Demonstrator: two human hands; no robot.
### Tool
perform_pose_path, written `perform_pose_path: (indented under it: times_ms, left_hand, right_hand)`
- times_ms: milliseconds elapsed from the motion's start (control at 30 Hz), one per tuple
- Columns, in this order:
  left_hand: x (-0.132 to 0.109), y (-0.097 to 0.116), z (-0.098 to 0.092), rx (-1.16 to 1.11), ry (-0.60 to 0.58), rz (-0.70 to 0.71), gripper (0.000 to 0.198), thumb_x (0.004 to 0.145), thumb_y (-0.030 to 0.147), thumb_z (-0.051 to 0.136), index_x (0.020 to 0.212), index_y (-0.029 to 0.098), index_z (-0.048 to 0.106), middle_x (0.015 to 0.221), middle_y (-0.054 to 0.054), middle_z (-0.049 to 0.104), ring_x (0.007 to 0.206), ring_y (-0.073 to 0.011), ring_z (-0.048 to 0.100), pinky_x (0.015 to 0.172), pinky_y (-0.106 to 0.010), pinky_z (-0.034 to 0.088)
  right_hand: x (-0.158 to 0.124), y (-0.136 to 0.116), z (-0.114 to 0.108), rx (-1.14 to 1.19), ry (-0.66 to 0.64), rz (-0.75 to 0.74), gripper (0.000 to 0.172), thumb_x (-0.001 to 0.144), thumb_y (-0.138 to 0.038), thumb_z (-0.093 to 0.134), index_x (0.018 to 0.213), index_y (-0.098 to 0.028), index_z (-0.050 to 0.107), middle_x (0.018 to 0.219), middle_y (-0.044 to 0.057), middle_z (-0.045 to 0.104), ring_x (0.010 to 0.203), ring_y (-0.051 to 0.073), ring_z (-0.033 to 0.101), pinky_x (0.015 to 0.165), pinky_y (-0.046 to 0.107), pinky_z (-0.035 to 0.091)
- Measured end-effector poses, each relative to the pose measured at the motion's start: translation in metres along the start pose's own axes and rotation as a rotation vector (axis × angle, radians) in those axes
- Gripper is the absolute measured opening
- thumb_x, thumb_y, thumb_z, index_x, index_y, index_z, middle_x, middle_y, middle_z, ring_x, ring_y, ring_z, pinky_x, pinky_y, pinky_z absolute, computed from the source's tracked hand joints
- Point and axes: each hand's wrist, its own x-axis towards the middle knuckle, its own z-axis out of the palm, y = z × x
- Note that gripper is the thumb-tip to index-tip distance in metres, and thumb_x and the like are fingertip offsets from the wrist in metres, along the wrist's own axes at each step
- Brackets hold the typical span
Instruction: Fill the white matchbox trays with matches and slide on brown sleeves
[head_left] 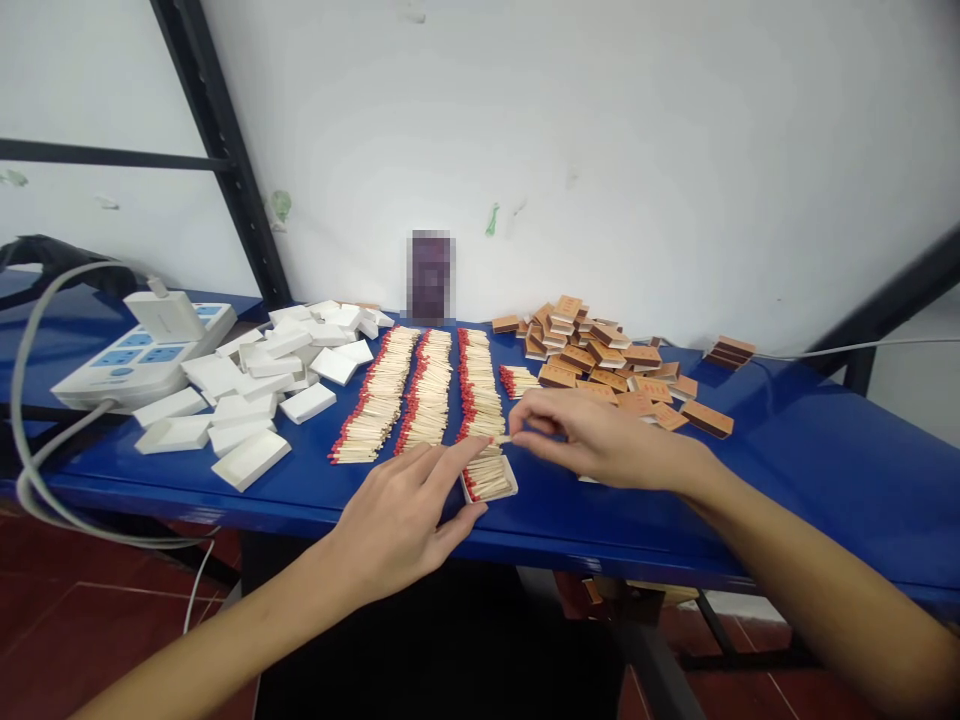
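A small white tray (510, 491) partly filled with matches lies near the front edge of the blue table (810, 460). My left hand (409, 510) rests beside it, index finger and thumb touching the tray's left side. My right hand (592, 435) hovers just above and right of the tray, fingers pinched on a few matches (501, 438). Behind the tray three long rows of red-tipped matches (427, 390) lie on the table, with a smaller bundle (517, 380) to their right.
A heap of white inner trays (255, 390) lies at the left, a pile of brown matchbox sleeves (600, 365) at the right. A white power strip (142, 350) with a grey cable (30, 470) sits far left. A dark blurred object (430, 277) stands against the wall.
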Motion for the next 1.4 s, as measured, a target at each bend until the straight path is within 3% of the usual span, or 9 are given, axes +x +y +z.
perform_pose_path:
  times_ms: [233,333,400,533,667,767,1233,1400]
  left_hand:
    - [0.001,-0.002,0.001,0.013,0.008,-0.01,0.048,0.094,0.031,0.059,0.137,0.021,0.04,0.106,-0.007,0.07,0.092,-0.0242,0.068,0.08,-0.039,0.056]
    - [0.001,-0.002,0.0,0.015,-0.007,0.004,0.044,0.094,0.03,0.059,0.134,0.021,0.043,0.104,-0.007,0.069,0.09,-0.0234,0.067,0.078,-0.038,0.056]
    - [0.001,-0.002,0.0,0.014,-0.015,0.026,0.037,0.094,0.029,0.058,0.128,0.021,0.048,0.106,-0.007,0.068,0.093,-0.0236,0.066,0.08,-0.038,0.055]
    - [0.001,-0.002,-0.001,0.003,-0.01,0.089,0.022,0.096,0.027,0.057,0.116,0.019,0.055,0.109,-0.008,0.067,0.093,-0.0227,0.066,0.081,-0.038,0.055]
    - [0.001,-0.002,-0.001,0.006,0.0,0.123,0.022,0.096,0.027,0.057,0.116,0.018,0.056,0.11,-0.008,0.066,0.094,-0.0228,0.065,0.081,-0.038,0.056]
    - [0.002,-0.002,-0.001,0.008,0.005,0.133,0.021,0.096,0.027,0.057,0.116,0.018,0.056,0.109,-0.009,0.066,0.093,-0.023,0.065,0.08,-0.038,0.056]
    - [0.002,-0.002,-0.001,0.009,0.003,0.144,0.02,0.097,0.027,0.055,0.115,0.018,0.057,0.108,-0.008,0.066,0.092,-0.023,0.066,0.079,-0.038,0.056]
    - [0.002,-0.002,-0.002,0.004,-0.003,0.139,0.021,0.097,0.028,0.056,0.115,0.018,0.056,0.109,-0.008,0.066,0.092,-0.0231,0.066,0.079,-0.039,0.056]
  right_hand:
    - [0.004,-0.006,0.022,0.05,-0.089,-0.096,0.014,0.099,-0.028,0.049,0.094,-0.019,0.058,0.086,0.003,0.061,0.072,0.014,0.051,0.065,0.027,0.037]
    - [0.005,-0.007,0.021,0.066,-0.11,-0.117,0.012,0.098,-0.027,0.05,0.094,-0.019,0.058,0.086,0.002,0.062,0.073,0.013,0.052,0.066,0.025,0.038]
    - [0.005,-0.003,0.016,0.0,-0.051,-0.063,0.014,0.098,-0.029,0.05,0.093,-0.019,0.06,0.081,0.002,0.061,0.07,0.014,0.051,0.064,0.025,0.036]
    - [0.005,0.026,0.004,-0.244,0.122,0.134,0.016,0.095,-0.028,0.049,0.096,-0.019,0.061,0.078,0.003,0.06,0.068,0.016,0.052,0.061,0.027,0.033]
    - [0.004,0.063,0.004,-0.352,0.055,0.197,0.016,0.094,-0.027,0.048,0.099,-0.019,0.061,0.091,0.007,0.065,0.077,0.02,0.056,0.064,0.029,0.035]
    - [0.007,0.076,0.006,-0.34,0.019,0.21,0.017,0.094,-0.027,0.049,0.1,-0.019,0.062,0.096,0.008,0.067,0.083,0.021,0.059,0.067,0.03,0.037]
    - [0.014,0.082,0.013,-0.359,0.054,0.175,0.02,0.095,-0.028,0.051,0.1,-0.02,0.068,0.096,0.007,0.071,0.087,0.022,0.063,0.07,0.03,0.041]
    - [0.014,0.08,0.013,-0.357,0.061,0.177,0.019,0.095,-0.028,0.051,0.098,-0.02,0.068,0.091,0.006,0.071,0.08,0.02,0.062,0.067,0.029,0.04]
